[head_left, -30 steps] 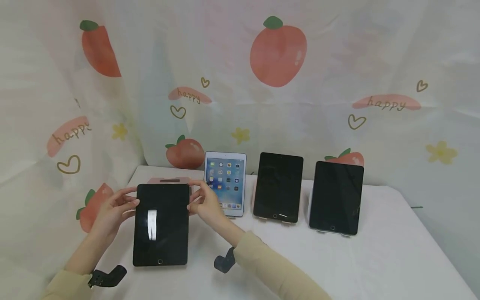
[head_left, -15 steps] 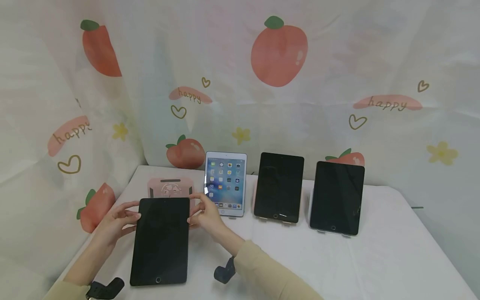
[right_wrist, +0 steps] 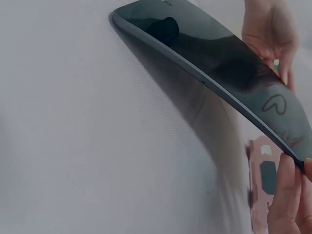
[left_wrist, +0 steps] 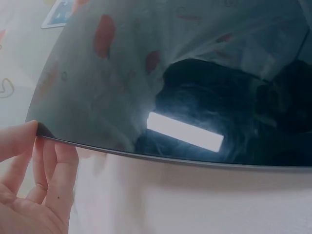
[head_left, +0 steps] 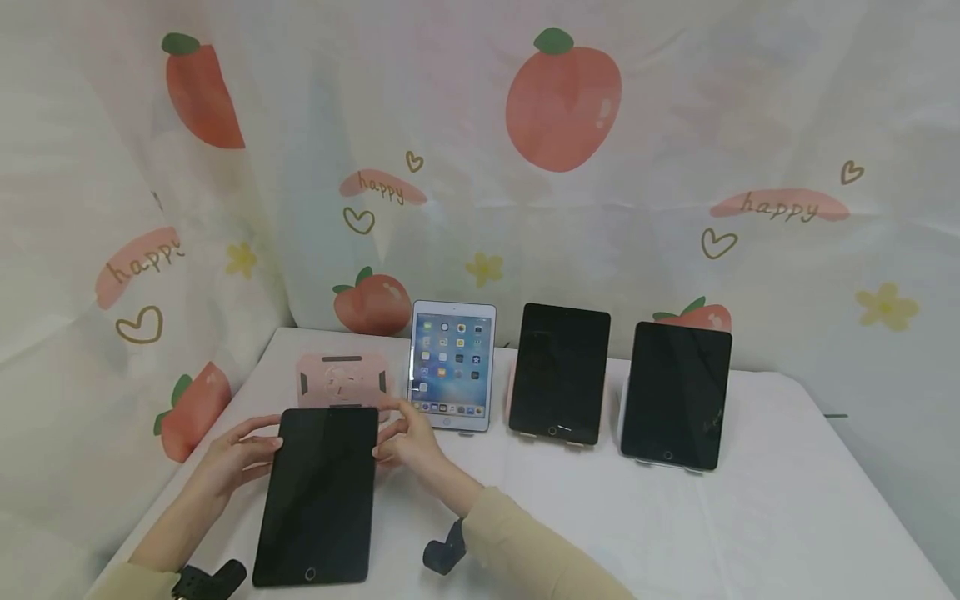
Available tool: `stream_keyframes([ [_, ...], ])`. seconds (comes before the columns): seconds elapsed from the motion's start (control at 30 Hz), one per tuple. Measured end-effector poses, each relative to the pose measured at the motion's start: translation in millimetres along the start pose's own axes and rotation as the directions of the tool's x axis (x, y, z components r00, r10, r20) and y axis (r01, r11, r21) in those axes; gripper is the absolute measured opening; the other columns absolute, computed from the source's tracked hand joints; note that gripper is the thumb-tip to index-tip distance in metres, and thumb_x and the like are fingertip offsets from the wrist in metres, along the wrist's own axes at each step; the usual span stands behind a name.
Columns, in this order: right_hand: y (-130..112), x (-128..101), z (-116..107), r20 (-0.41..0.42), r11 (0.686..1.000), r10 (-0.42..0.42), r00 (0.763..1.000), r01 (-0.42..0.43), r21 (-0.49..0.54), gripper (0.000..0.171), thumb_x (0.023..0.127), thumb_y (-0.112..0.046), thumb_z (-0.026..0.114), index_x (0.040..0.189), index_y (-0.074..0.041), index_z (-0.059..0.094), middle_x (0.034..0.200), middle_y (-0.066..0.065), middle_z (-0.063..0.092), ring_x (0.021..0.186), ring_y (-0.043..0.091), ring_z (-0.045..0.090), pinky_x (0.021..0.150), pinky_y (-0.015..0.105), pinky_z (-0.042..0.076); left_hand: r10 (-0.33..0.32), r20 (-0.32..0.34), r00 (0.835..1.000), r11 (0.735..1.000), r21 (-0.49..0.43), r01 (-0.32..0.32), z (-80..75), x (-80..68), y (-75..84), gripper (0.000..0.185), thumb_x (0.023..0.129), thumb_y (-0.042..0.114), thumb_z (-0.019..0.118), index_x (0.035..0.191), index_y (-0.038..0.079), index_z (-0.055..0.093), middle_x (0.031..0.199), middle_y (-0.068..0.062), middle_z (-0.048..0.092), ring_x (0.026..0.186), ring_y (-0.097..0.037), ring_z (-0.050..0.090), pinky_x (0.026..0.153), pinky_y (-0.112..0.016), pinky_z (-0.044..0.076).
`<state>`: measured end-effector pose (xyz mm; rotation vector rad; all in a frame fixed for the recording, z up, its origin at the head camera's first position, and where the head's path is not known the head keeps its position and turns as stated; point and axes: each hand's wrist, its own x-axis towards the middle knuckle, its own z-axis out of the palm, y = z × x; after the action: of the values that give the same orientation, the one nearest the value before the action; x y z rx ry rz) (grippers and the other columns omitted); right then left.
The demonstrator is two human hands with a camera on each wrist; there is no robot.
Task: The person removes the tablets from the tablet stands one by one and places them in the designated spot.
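Note:
A black tablet (head_left: 318,496) with a dark screen is held at its two upper corners, near the front left of the white table (head_left: 750,517). My left hand (head_left: 258,446) pinches the left corner, thumb on top and fingers (left_wrist: 48,170) under the edge. My right hand (head_left: 393,437) pinches the right corner, fingers (right_wrist: 287,195) beneath. In the right wrist view the tablet (right_wrist: 219,63) slopes, its home-button end down at the cloth and its held end raised. The screen (left_wrist: 170,83) mirrors a bright ceiling light.
An empty pink stand (head_left: 342,381) sits just behind the held tablet. To its right stand a lit white tablet (head_left: 452,364) and two dark tablets (head_left: 558,372) (head_left: 677,396) on stands. A peach-print curtain hangs behind.
The black tablet has come down and toward me, lying flatter and lower on the table. The pink stand behind it is now uncovered. Both hands kept their hold.

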<state>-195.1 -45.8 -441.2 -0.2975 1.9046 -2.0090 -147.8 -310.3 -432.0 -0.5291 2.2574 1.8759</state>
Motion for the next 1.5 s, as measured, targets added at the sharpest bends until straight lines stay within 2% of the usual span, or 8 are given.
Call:
stream_keyframes([
  [0.17,4,0,3,-0.002,1.000,0.029,1.000,-0.029,0.012,0.063,0.071,0.020,0.061,0.129,-0.004,0.052,0.080,0.017,0.061,0.056,0.011,0.059,0.065,0.047,0.059,-0.022,0.001,1.000,1.000,0.017,0.022,0.0,-0.7,-3.3,0.052,0.092,0.022,0.063,0.139,0.007,0.046,0.082,0.014,0.069,0.078,-0.005,0.065,0.074,-0.020,0.054],
  [0.33,11,0,7,-0.015,0.999,0.042,0.999,-0.042,-0.027,0.061,0.073,0.019,0.061,0.128,-0.003,0.051,0.086,0.026,0.061,0.056,0.013,0.058,0.062,0.046,0.059,-0.044,-0.009,0.999,0.998,0.039,0.044,-0.1,2.1,-9.4,0.051,0.091,0.022,0.065,0.137,0.006,0.049,0.083,0.013,0.070,0.077,-0.005,0.065,0.072,-0.022,0.054],
  [0.53,19,-2,11,-0.060,0.994,0.064,0.996,-0.068,-0.082,0.059,0.071,0.017,0.063,0.126,-0.001,0.052,0.077,0.007,0.056,0.057,0.012,0.054,0.054,0.030,0.057,-0.049,-0.029,0.998,0.994,0.094,0.051,1.4,5.4,-16.6,0.050,0.091,0.019,0.063,0.136,0.003,0.049,0.085,0.009,0.071,0.076,-0.006,0.065,0.070,-0.023,0.053],
  [0.67,20,-3,12,-0.071,0.988,0.063,0.996,-0.072,-0.140,0.056,0.071,0.017,0.064,0.123,-0.001,0.054,0.078,0.008,0.058,0.057,0.010,0.053,0.052,0.026,0.056,-0.038,-0.039,0.999,0.992,0.122,0.043,4.1,4.5,-17.6,0.048,0.090,0.015,0.061,0.135,0.001,0.049,0.082,0.007,0.070,0.074,-0.009,0.063,0.068,-0.024,0.053],
  [0.83,22,-5,12,-0.041,0.983,0.083,0.996,-0.088,-0.159,0.058,0.074,0.015,0.064,0.128,-0.001,0.052,0.082,0.008,0.057,0.059,0.011,0.057,0.056,0.030,0.058,-0.038,-0.064,0.997,0.985,0.166,0.048,7.1,3.5,-17.7,0.049,0.089,0.013,0.061,0.134,-0.002,0.048,0.077,0.005,0.065,0.072,-0.011,0.060,0.066,-0.024,0.053],
  [1.07,21,-6,15,-0.035,0.984,0.102,0.994,-0.106,-0.142,0.059,0.074,0.013,0.062,0.132,0.004,0.050,0.086,0.009,0.054,0.063,0.013,0.058,0.061,0.034,0.060,-0.015,-0.058,0.998,0.979,0.200,0.027,8.7,5.3,-18.2,0.050,0.087,0.008,0.060,0.132,-0.007,0.045,0.078,0.002,0.063,0.068,-0.010,0.061,0.062,-0.025,0.053],
  [1.27,18,-8,16,-0.012,0.977,0.131,0.991,-0.131,-0.169,0.059,0.076,0.008,0.062,0.134,0.007,0.047,0.086,0.006,0.052,0.068,0.012,0.057,0.065,0.033,0.060,0.032,-0.047,0.998,0.960,0.279,-0.017,11.2,8.3,-18.8,0.044,0.089,0.008,0.057,0.128,-0.010,0.048,0.086,-0.006,0.064,0.071,-0.011,0.060,0.062,-0.025,0.053],
  [1.5,16,-10,15,0.007,0.973,0.138,0.990,-0.134,-0.190,0.061,0.078,0.006,0.061,0.137,0.009,0.043,0.084,0.003,0.048,0.070,0.011,0.056,0.068,0.031,0.060,0.095,-0.045,0.994,0.915,0.397,-0.069,14.4,11.1,-15.9,0.037,0.087,0.004,0.049,0.120,-0.014,0.053,0.098,-0.026,0.065,0.078,-0.018,0.063,0.068,-0.033,0.056],
])
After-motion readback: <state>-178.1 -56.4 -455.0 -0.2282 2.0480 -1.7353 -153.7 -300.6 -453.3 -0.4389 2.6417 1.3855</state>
